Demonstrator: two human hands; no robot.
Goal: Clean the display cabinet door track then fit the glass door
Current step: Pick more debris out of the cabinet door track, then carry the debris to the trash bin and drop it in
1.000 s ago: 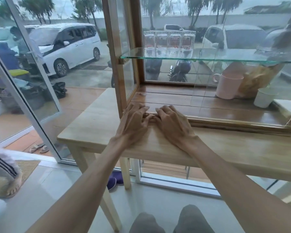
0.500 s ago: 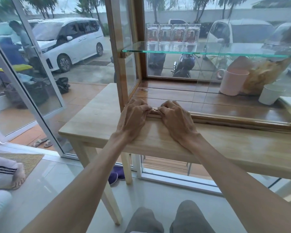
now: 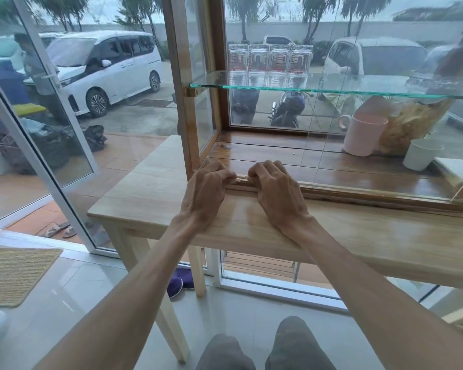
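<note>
- Track (image 3: pixel 242 180) of pale wood ran along the front bottom edge of the display cabinet (image 3: pixel 190 121), its long axis lying left to right, parallel to the near edge of the bench (image 3: pixel 150 188).
- Only a short stretch of the track showed, between the two hands; further right it continued under the glass door (image 3: pixel 385 116) towards the cabinet's far right corner.
- The left hand (image 3: pixel 206 190) rested palm down at the cabinet's front left corner post, fingers curled tight, their tips pressed onto the track.
- The right hand (image 3: pixel 275 193) lay just right of it, curled the same way, fingertips on the track; the two hands were close but apart.
- Whether either hand pinched a cloth or anything else, I could not tell; the fingertips were tucked under.
- The glass door stood upright in the cabinet front, its left vertical edge (image 3: pixel 320 102) well right of the corner post, so the left part of the front was open.
- Inside the cabinet, behind the glass, a pink mug (image 3: pixel 364 134) and a white cup (image 3: pixel 421 154) stood on the wooden floor near the right side, beneath a glass shelf (image 3: pixel 305 88).
</note>
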